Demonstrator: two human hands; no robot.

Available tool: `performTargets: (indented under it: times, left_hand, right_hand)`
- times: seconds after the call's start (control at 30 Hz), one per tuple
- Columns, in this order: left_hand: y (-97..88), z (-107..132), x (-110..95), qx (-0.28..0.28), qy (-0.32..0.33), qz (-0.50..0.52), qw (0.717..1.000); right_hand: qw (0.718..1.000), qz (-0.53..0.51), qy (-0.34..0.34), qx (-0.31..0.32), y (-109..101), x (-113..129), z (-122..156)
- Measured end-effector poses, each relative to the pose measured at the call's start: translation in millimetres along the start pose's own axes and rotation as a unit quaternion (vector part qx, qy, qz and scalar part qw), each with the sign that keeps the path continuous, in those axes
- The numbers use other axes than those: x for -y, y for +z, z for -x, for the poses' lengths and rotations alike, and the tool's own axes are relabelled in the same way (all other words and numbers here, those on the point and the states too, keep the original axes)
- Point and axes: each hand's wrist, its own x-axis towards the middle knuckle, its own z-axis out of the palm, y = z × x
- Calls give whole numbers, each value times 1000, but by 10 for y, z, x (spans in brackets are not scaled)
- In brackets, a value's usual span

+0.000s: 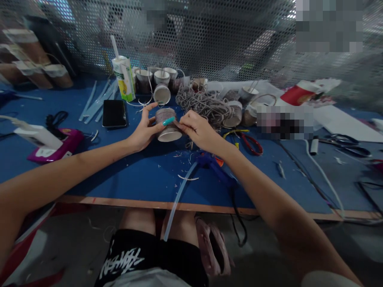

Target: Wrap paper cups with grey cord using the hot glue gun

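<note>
Gripping a cord-wrapped cup (168, 126) with the left hand (143, 132), over the middle of the blue table (134, 175). Pinching the cup's right edge with the right hand (200, 132), fingers closed; cord tangle (206, 104) just behind, glue gun (214, 165) near the wrist.

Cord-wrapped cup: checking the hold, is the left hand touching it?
Touching. Head view shows the left hand clasped around the cord-wrapped cup, thumb across its side.

The person is wearing black shorts (167, 255) with white scrawled lettering (122, 261) at seven o'clock and a pale grey top (143, 280) at six. Arms are showing sleeveless; the left hand (143, 130) is wearing turquoise thumbnail polish (168, 121).
</note>
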Motion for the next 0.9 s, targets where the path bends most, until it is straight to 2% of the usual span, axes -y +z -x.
performTargets:
  times: [0.2,0.37,0.57,0.77,0.9]
  left_hand:
    - [77,-3,-102,-4,-61,44,997]
    - [123,32,-176,-14,-49,55,997]
    - [66,47,-188,-23,-48,45,998]
    - [11,44,-192,11,-81,63,995]
    - [-35,23,-190,36,-62,41,997]
  right_hand:
    - [1000,-2,-1,19,16,11,-2]
    - [1000,-2,-16,26,-33,17,15]
    - [999,-2,-30,27,-64,16,16]
    - [999,-3,-32,9,-101,-32,26]
    - [999,12,-45,1,-120,-96,28]
